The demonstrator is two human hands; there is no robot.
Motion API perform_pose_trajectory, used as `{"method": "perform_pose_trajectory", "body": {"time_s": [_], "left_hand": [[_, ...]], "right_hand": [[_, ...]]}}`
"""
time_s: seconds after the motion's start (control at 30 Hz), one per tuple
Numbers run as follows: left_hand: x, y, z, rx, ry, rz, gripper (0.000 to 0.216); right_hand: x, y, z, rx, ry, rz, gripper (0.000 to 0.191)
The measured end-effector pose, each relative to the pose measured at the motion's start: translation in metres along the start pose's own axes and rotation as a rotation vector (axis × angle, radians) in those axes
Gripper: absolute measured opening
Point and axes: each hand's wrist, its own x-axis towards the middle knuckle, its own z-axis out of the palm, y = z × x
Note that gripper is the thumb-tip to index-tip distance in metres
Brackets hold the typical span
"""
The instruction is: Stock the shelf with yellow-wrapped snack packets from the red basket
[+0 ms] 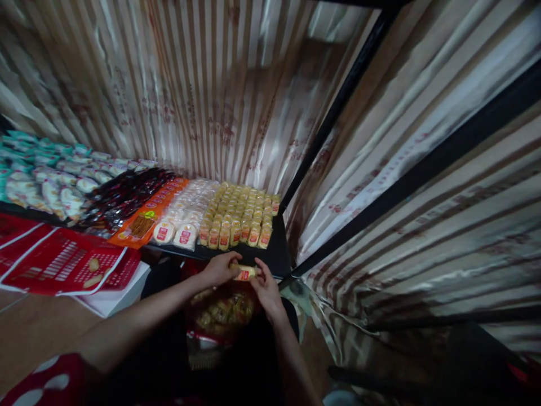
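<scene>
My left hand [220, 269] and my right hand [265, 285] meet just below the front edge of a black shelf [276, 254]. Both pinch one small yellow snack packet [245, 273] with a red label, held level between them. Right above, on the shelf, stand rows of several like yellow packets [240, 214]. Below my hands sits an open bag [222, 313] holding more of the same packets.
On the shelf, leftward, lie round white packets [183, 217], an orange pack [146, 217], dark red packets [122, 194] and teal-and-white packets [46, 180]. Red cartons [63, 262] rest at lower left. Striped glossy wrap [211, 84] lines the back and right walls, with black frame bars [338, 107].
</scene>
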Motion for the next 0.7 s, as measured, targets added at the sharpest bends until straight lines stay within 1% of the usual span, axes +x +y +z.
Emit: {"method": "perform_pose_trajectory", "body": {"time_s": [0.07,0.13,0.17,0.2,0.27,0.33,0.4,0.47,0.53,0.63,0.7], "left_hand": [[0.012,0.018,-0.018,0.182,-0.111,0.149,0.04],[0.027,0.037,-0.033,0.329,-0.211,0.294,0.04],[0.034,0.046,-0.037,0.388,-0.251,0.356,0.04],[0.042,0.054,-0.041,0.438,-0.279,0.404,0.039],[0.058,0.068,-0.044,0.502,-0.297,0.452,0.036],[0.076,0.079,-0.044,0.525,-0.242,0.476,0.033],[0.096,0.088,-0.041,0.511,-0.116,0.472,0.032],[0.117,0.094,-0.035,0.456,0.021,0.424,0.036],[0.139,0.099,-0.028,0.367,0.121,0.362,0.037],[0.172,0.104,-0.018,0.249,0.192,0.348,0.034],[0.194,0.106,-0.014,0.225,0.187,0.373,0.039]], "right_hand": [[0.002,-0.012,-0.007,-0.225,0.062,-0.167,0.053],[0.006,-0.025,-0.014,-0.446,0.123,-0.335,0.046],[0.009,-0.031,-0.017,-0.516,0.131,-0.385,0.043],[0.012,-0.036,-0.019,-0.55,0.124,-0.405,0.043],[0.022,-0.042,-0.024,-0.545,0.117,-0.386,0.042],[0.036,-0.045,-0.028,-0.505,0.169,-0.346,0.04],[0.053,-0.045,-0.032,-0.452,0.262,-0.32,0.04],[0.074,-0.045,-0.036,-0.387,0.352,-0.297,0.042],[0.097,-0.046,-0.041,-0.306,0.431,-0.276,0.044],[0.135,-0.049,-0.048,-0.22,0.526,-0.253,0.047],[0.159,-0.052,-0.054,-0.243,0.583,-0.234,0.048]]}}
